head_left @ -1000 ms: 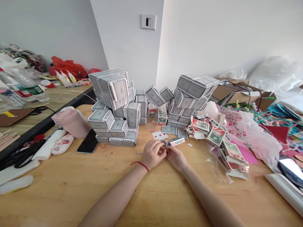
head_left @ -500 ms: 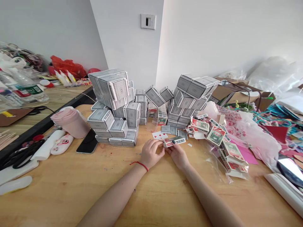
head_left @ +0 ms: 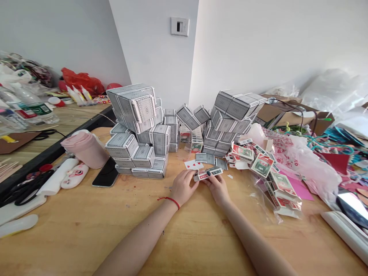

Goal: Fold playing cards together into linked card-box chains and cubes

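Both my hands meet over the wooden table, gripping one small card box printed in red, green and white. My left hand, with a red string on its wrist, pinches the box's left end. My right hand curls over its right side, fingers closed on it. A loose playing card with red hearts lies just beyond the box. Grey patterned card decks lie a little further back.
Stacks of grey patterned card boxes and a second pile rise behind my hands. Flat printed box blanks sit at right in plastic. A black phone, a pink roll, scissors and bottles lie at left.
My hands have shifted slightly forward with the box. The box has turned from tilted and half-hidden to lying flatter between my fingers, its printed face showing.
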